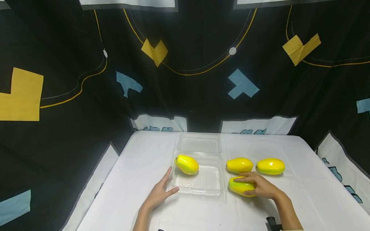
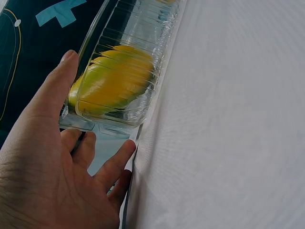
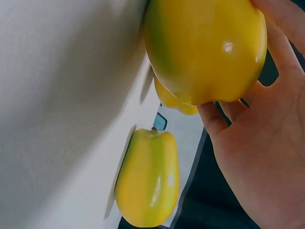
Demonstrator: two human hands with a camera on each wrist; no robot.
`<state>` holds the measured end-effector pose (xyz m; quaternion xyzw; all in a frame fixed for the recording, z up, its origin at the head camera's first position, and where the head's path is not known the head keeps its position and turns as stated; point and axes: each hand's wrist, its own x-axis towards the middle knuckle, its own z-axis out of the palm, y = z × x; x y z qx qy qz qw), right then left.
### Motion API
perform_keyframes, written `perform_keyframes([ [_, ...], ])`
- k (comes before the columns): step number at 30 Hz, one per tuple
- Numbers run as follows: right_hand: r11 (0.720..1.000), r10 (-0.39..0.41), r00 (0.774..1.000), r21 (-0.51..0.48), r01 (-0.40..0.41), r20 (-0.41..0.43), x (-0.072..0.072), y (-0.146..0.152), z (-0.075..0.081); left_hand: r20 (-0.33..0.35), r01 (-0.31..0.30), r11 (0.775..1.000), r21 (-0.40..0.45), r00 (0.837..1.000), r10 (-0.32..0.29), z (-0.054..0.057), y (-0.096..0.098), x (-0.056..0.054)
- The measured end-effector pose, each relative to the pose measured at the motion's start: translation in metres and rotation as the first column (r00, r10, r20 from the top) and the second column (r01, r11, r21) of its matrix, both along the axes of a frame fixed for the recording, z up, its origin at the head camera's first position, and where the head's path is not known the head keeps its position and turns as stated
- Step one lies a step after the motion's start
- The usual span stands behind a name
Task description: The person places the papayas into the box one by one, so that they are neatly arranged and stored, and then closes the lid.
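A clear plastic clamshell container point(image 1: 209, 178) lies with its lid folded back on the white table. One glossy yellow-green papaya point(image 1: 186, 164) sits in the left part of its base. My left hand point(image 1: 157, 194) is at the container's near left corner, thumb and fingers spread; in the left wrist view its thumb overlaps the container wall. Right of the container, my right hand point(image 1: 264, 186) grips another papaya point(image 1: 239, 186) from above, fingers on the far side and thumb on the near side. The right wrist view shows this papaya close to the tabletop.
Two more papayas, one behind the gripped one point(image 1: 239, 165) and one farther right point(image 1: 270, 166), lie on the white-covered table point(image 1: 121, 195). Dark curtains with yellow and blue shapes point(image 1: 242, 84) surround the table at the back and sides.
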<state>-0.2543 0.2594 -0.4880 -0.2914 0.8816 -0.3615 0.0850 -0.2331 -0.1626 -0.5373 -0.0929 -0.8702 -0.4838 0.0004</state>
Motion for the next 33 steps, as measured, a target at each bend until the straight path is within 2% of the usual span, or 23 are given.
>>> perform_keyframes([
  [11, 0.998, -0.045, 0.998, 0.030, 0.046, -0.043, 0.004, 0.000, 0.001, 0.009, 0.002, 1.000, 0.008, 1.000, -0.002, 0.001, -0.001, 0.000],
  [17, 0.992, -0.119, 0.992, -0.043, 0.117, -0.046, 0.015, 0.001, 0.002, 0.009, 0.003, 1.000, 0.016, 1.000, -0.003, 0.000, 0.000, 0.000],
  [23, 0.968, -0.238, 0.960, -0.120, 0.221, -0.150, 0.023, 0.001, 0.005, 0.005, 0.017, 0.999, 0.030, 1.000, -0.017, 0.002, 0.000, 0.001],
  [29, 0.936, -0.320, 0.929, -0.213, 0.280, -0.185, 0.030, -0.012, 0.022, 0.001, 0.006, 1.000, 0.014, 1.000, -0.006, 0.002, 0.001, 0.000],
  [33, 0.919, -0.336, 0.918, -0.286, 0.271, -0.211, 0.036, -0.030, 0.039, 0.000, 0.001, 1.000, 0.009, 1.000, -0.001, 0.002, 0.001, 0.001],
])
